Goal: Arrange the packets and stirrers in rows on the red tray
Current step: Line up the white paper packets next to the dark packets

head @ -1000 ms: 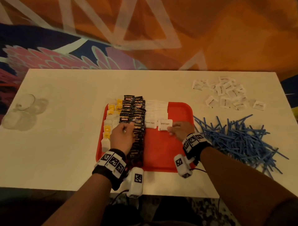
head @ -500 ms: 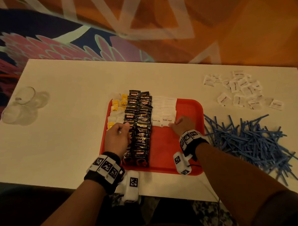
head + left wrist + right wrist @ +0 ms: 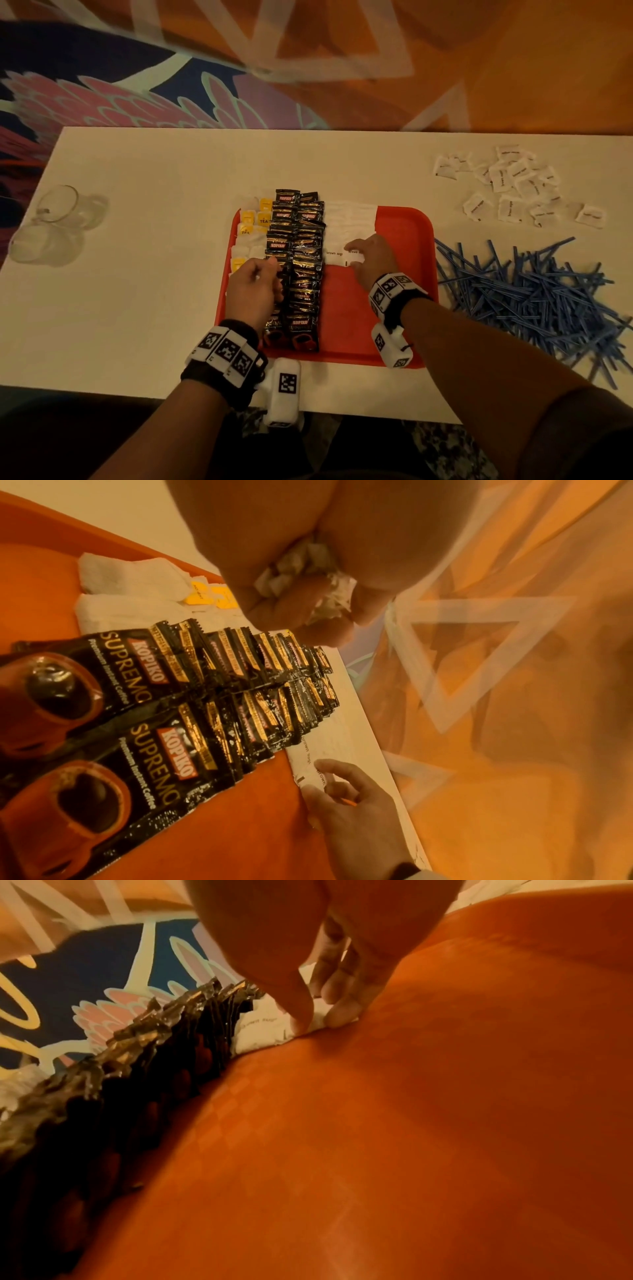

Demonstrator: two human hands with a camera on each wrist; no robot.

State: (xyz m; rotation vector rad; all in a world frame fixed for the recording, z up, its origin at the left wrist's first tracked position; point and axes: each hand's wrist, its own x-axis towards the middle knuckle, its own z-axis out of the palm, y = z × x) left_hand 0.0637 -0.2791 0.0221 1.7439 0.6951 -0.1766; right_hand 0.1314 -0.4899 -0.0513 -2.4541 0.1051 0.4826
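Note:
The red tray (image 3: 376, 325) holds yellow-tagged tea bags (image 3: 250, 233) at its left, two rows of black coffee packets (image 3: 301, 260) in the middle and a row of white sugar packets (image 3: 349, 226) to their right. My right hand (image 3: 371, 260) pinches the nearest white sugar packet (image 3: 263, 1031) at that row's near end, thumb and fingertips (image 3: 342, 1018) on its edge. My left hand (image 3: 255, 287) hovers over the tea bags beside the coffee rows, fingers curled around a bunch of white packets (image 3: 308, 572).
Loose white sugar packets (image 3: 513, 192) lie scattered at the table's far right. A heap of blue stirrers (image 3: 534, 294) sits right of the tray. Clear glass cups (image 3: 51, 222) lie near the left edge. The tray's right half is bare red.
My right hand slid the white packet away from me until it met the near end of the white row. The left hand stayed where it was with its bunch.

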